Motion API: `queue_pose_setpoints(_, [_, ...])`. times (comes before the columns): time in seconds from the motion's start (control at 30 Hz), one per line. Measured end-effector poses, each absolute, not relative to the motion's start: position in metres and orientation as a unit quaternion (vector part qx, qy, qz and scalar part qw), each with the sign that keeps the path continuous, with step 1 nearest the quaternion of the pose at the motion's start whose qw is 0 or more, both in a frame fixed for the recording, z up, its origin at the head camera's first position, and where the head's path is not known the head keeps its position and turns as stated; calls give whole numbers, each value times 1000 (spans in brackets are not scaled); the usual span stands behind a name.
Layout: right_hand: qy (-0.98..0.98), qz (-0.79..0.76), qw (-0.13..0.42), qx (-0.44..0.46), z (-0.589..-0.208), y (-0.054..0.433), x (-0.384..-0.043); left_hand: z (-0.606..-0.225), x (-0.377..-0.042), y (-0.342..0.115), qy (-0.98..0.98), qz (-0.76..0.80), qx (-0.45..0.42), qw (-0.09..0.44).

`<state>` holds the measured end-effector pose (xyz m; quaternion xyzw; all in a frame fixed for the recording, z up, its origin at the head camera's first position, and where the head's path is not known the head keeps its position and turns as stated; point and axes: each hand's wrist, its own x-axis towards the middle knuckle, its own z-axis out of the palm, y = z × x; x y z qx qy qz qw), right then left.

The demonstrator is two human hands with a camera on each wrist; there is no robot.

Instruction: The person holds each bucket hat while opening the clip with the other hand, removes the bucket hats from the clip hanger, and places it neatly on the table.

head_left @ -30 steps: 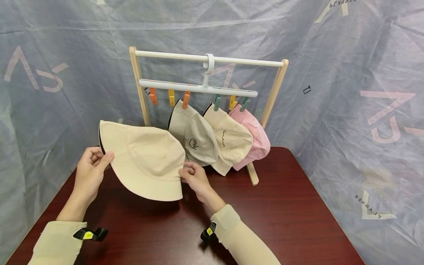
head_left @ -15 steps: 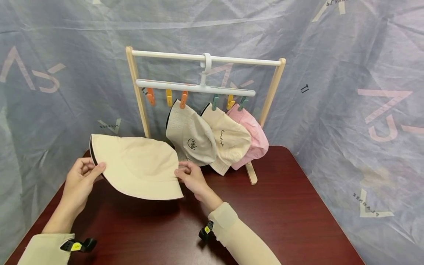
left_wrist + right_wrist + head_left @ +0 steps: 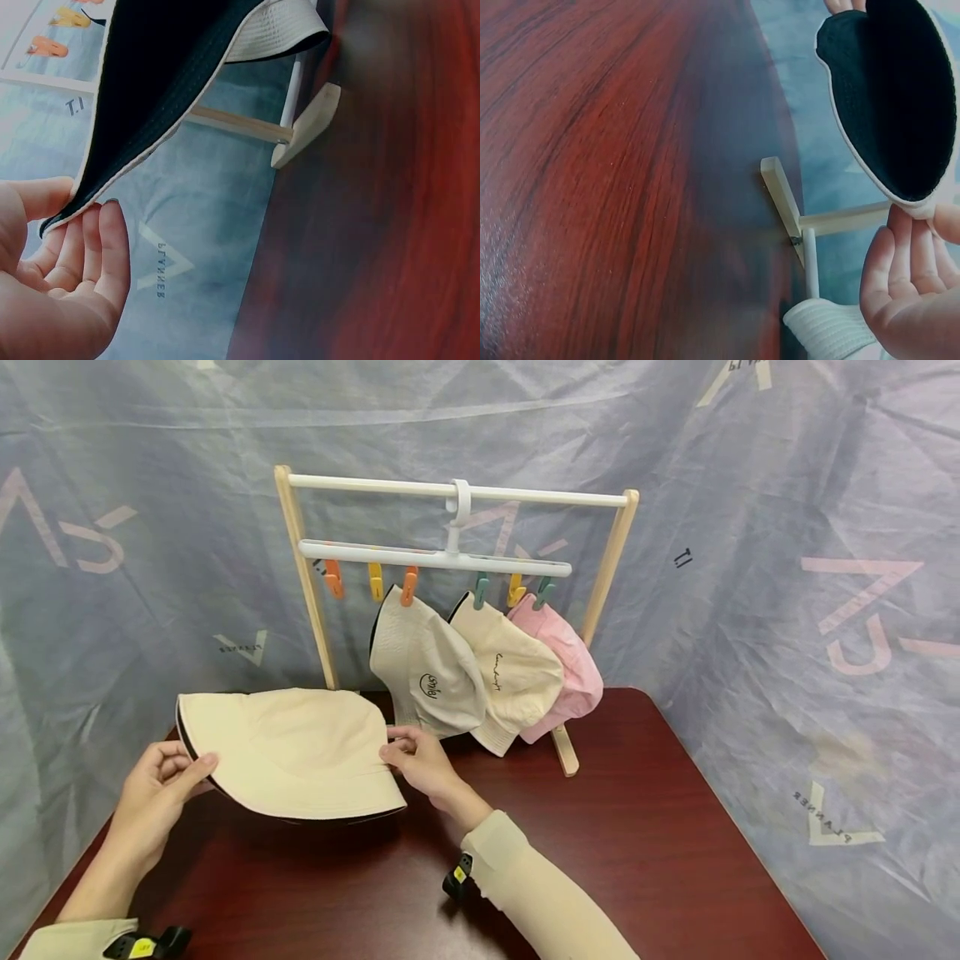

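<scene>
At the far edge of the tabletop (image 3: 637,860) a rack (image 3: 610,560) is set. From its hanger (image 3: 450,561) 3 hats (image 3: 517,664) are hung. Toward the far left corner a plain hat (image 3: 292,747) is held aloft, its brim pinched by the left hand (image 3: 153,789), its opposite side by the right hand (image 3: 427,768). 6 clips (image 3: 408,586) are borne by the hanger.

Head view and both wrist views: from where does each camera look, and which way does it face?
Head: worn on the head, faces forward and down at the cream hat, rack and table; left hand, right hand and sleeves show.
Left wrist: at that wrist, faces past the left hand, whose fingers pinch the brim; only that hand shows.
Right wrist: at that wrist, faces past the right hand to the hat; other fingertips show at top.
Both wrist views share the hat's dark lining and a rack foot.
</scene>
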<state>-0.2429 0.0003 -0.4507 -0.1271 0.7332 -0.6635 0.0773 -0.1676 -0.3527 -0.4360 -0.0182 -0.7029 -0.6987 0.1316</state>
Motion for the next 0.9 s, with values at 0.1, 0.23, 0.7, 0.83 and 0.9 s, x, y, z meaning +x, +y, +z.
queue_pose_setpoints(0.1, [740,-655,85,-126,-451,-1,-243,-440,-163,-357,-719,-685,-10,121])
queue_pose_setpoints(0.23, [748,-645,95,-127,-453,-2,-244,-443,-159,-362,-734,-672,-6,104])
queue_pose_setpoints(0.7, [755,-636,102,-124,-458,-17,-246,-449,-147,-378,-747,-661,2,75])
queue_pose_setpoints(0.83, [757,-633,104,-127,-459,-26,-245,-453,-141,-382,-722,-687,3,82])
queue_pose_setpoints(0.9, [758,-632,104,-127,-459,-30,-244,-455,-138,-384,-719,-690,10,80])
